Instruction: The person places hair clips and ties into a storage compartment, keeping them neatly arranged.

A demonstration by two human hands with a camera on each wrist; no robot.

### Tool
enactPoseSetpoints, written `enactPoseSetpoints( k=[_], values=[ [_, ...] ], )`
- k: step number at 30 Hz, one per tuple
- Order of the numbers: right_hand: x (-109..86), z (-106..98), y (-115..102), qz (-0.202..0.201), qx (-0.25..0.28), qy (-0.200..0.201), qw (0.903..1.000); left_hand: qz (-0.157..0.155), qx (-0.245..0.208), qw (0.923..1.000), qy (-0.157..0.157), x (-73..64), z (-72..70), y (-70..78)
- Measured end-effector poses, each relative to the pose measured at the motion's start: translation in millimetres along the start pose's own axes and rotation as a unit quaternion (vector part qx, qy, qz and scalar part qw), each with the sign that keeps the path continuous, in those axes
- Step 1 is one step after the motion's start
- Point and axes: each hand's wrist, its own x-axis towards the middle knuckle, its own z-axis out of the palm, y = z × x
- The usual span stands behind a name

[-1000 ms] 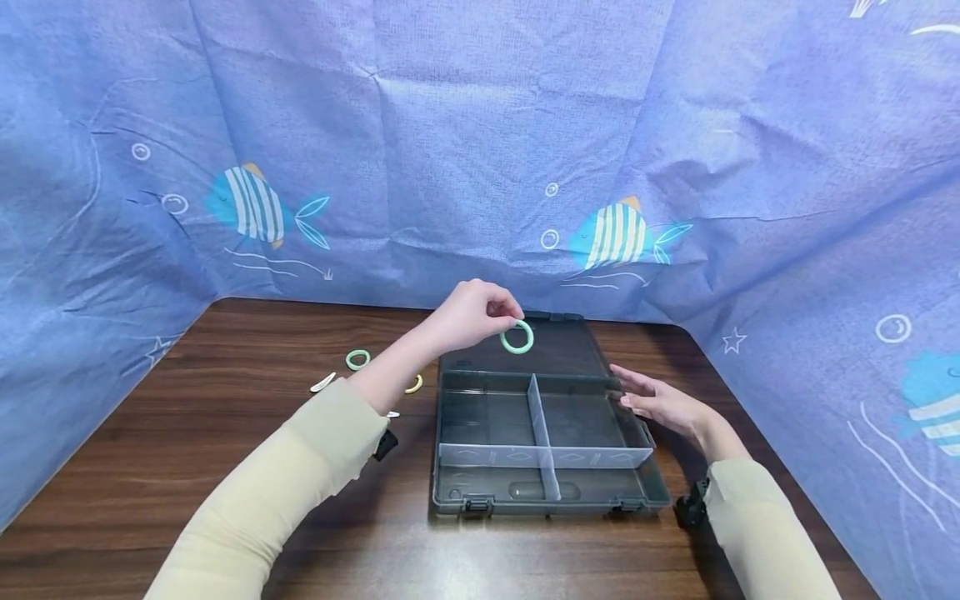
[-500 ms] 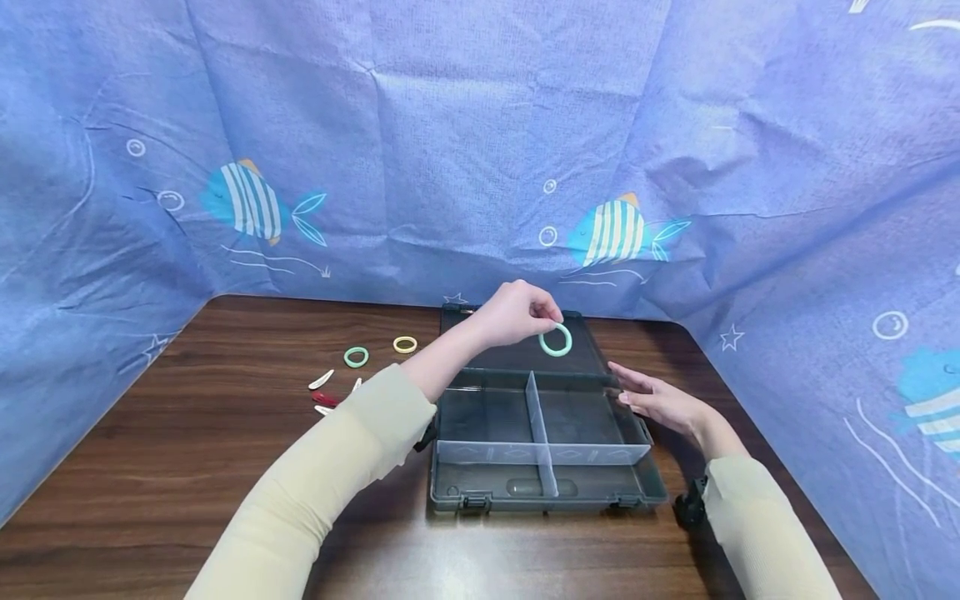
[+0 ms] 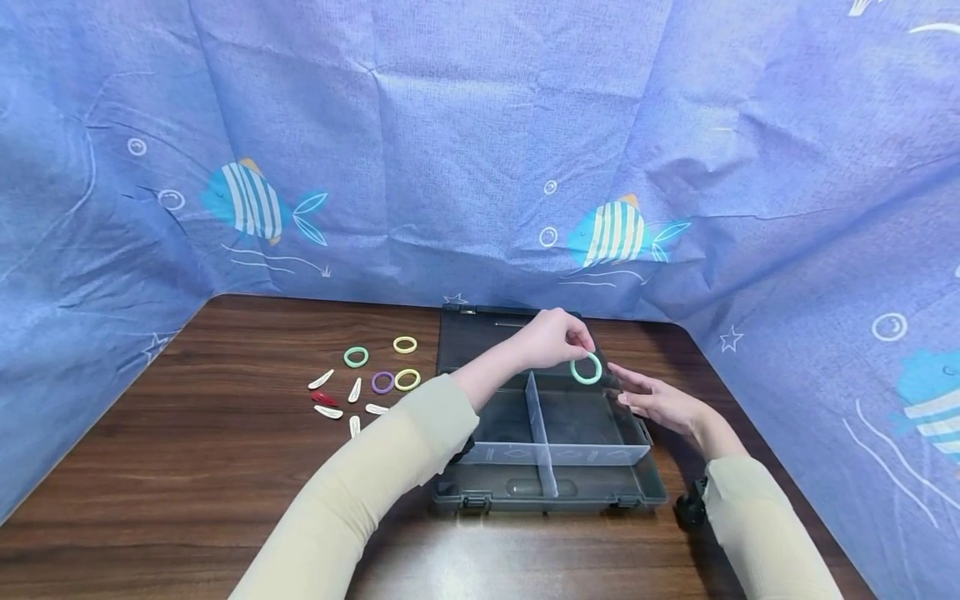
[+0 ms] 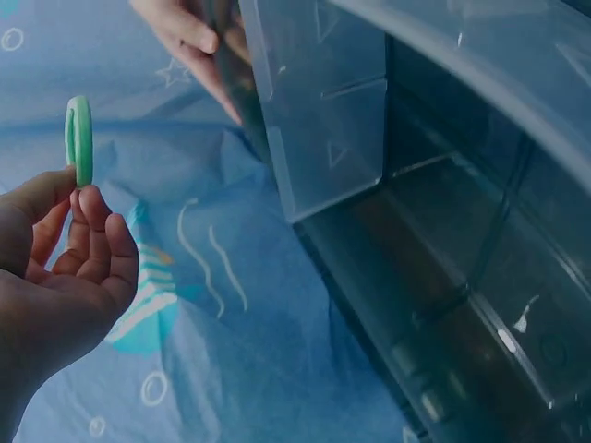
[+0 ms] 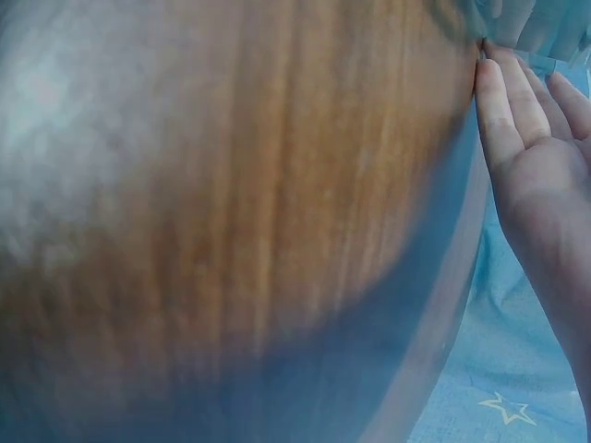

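My left hand pinches a mint-green hair tie between thumb and fingertips. In the head view it hangs above the back right compartment of a dark translucent divider box, apart from the box floor. The left wrist view has the same hair tie upright, with the box to its right. My right hand lies against the box's right side near the hinge, its fingers fairly straight. The dark lid is folded back flat behind the box.
Left of the box lie a green hair tie, two yellow hair ties and a purple hair tie. Several white snap clips and a red clip lie nearer. Pale dividers split the box. A blue fish-print cloth hangs behind the table.
My left hand has carried the mint-green hair tie rightward and, lately, lower, from over the lid to over the back right compartment. More clips and ties are uncovered. My right hand stays put.
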Motion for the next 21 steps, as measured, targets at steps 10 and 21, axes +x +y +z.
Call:
enactPoseSetpoints(
  k=[10, 21],
  values=[
    [-1.2, -2, -2, 0.006, -0.008, -0.006, 0.9999, 0.011, 0.044, 0.9986, -0.029, 13.7, 33.3, -0.6],
    [-0.1, -4, -5, -0.006, 0.009, -0.03, 0.9995, 0.019, 0.067, 0.9934, -0.091, 19.4, 64.0, -2.4]
  ],
)
